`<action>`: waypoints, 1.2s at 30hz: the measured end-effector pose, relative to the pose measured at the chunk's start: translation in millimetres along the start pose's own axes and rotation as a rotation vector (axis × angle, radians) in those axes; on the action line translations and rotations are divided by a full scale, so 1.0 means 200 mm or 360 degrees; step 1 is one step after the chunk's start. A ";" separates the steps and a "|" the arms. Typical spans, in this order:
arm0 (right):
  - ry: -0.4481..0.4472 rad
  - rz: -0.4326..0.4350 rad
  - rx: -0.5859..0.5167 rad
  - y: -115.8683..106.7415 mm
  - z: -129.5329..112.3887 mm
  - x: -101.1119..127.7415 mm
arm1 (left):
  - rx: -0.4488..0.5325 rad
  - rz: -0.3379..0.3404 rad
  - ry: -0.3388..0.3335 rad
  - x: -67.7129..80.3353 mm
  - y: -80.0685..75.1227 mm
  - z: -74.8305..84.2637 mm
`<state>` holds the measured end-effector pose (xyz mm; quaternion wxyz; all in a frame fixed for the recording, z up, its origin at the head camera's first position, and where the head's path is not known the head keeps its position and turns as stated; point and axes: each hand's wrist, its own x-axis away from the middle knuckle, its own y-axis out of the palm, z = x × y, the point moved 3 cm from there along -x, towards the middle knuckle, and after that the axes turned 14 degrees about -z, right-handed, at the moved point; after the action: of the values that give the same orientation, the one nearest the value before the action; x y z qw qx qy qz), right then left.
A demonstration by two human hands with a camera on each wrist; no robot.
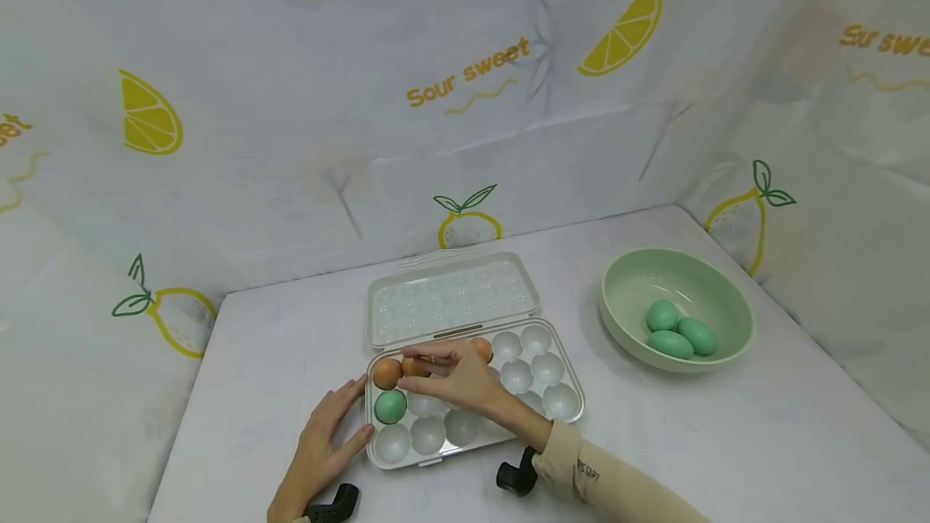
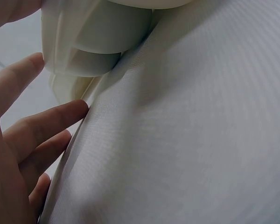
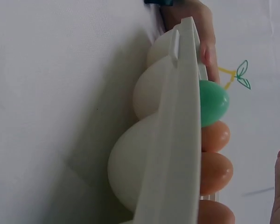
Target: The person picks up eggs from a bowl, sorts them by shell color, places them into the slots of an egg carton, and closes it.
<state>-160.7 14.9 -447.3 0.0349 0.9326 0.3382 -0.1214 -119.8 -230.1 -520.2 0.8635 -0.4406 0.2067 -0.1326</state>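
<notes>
White cloth covers the table [image 1: 726,442], and at its left the left hand [image 1: 323,442] lies with straight, slightly spread fingers against the 9 o'clock edge of the egg tray [image 1: 563,424]. The left wrist view shows those fingers [image 2: 46,126] beside the tray's pale plastic underside, holding nothing.

Right of that hand, the tray's first column holds a brown egg [image 1: 387,373] at the 12 o'clock end and a green egg [image 1: 391,406] in the cup below it; the cup at the 6 o'clock end is bare. The right hand [image 1: 454,378] reaches over the top row, its fingertips pinching a second brown egg [image 1: 414,366] just right of the first. A third brown egg [image 1: 483,348] peeks out behind the knuckles. From the right wrist view the eggs sit in a line along the tray's edge, the green one [image 3: 213,102] beside three brown ones.

To seat the pinched egg well, I judge it should come down straight into its cup, with a light grip and the flat hand steadying the tray so it does not slide on the cloth.

The tray is translucent white plastic with rounded cups in three rows, its hinged lid [image 1: 450,297] lying open and flat toward 12 o'clock. Most cups toward 3 o'clock are vacant.

Farther right, at about 2 o'clock from the tray and well apart, a pale green bowl [image 1: 719,273] holds three more green eggs [image 1: 679,329].
</notes>
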 end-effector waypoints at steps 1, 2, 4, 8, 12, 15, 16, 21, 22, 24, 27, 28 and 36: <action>0.0000 0.0019 0.0011 -0.01 0.00 0.01 | -0.0003 -0.0001 0.0001 0.00 0.00 0.00; -0.0001 0.0036 0.0013 -0.02 0.00 0.01 | 0.0000 0.0000 0.0004 0.00 0.00 0.00; -0.0020 0.0064 0.0030 -0.04 0.00 0.03 | 0.0005 0.0003 0.0009 0.00 0.00 0.00; -0.0038 0.0086 0.0038 -0.09 -0.01 0.05 | 0.0008 0.0005 -0.0001 0.00 -0.01 0.01; -0.0022 0.0124 0.0013 -0.16 -0.02 0.09 | 0.0011 0.0002 -0.0006 0.00 -0.01 0.01; -0.0029 0.0170 0.0038 -0.22 -0.04 0.12 | 0.0005 0.0004 -0.0004 0.00 0.00 0.01; -0.0035 0.0184 0.0049 -0.23 -0.05 0.12 | 0.0005 0.0006 -0.0002 0.00 0.00 0.01; -0.0028 0.0240 0.0077 -0.30 -0.08 0.16 | 0.0000 0.0014 0.0010 0.00 0.00 0.00; -0.0021 0.0245 0.0079 -0.32 -0.08 0.17 | 0.0002 0.0014 0.0012 0.00 0.00 0.00; -0.0004 0.0254 0.0089 -0.34 -0.09 0.18 | 0.0005 0.0017 0.0018 0.00 0.00 0.00; -0.0022 0.0256 0.0132 -0.37 -0.10 0.21 | 0.0008 0.0023 0.0027 0.00 0.01 0.00; -0.0036 0.0259 0.0142 -0.39 -0.10 0.21 | 0.0007 0.0024 0.0029 0.00 0.01 0.00; -0.0058 0.0360 0.0220 -0.56 -0.16 0.31 | -0.0004 0.0025 0.0025 0.00 0.01 -0.01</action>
<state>-180.6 144.4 -430.6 -0.0100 0.9626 0.2210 -0.1567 -119.9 -230.0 -522.5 0.8622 -0.4391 0.2169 -0.1290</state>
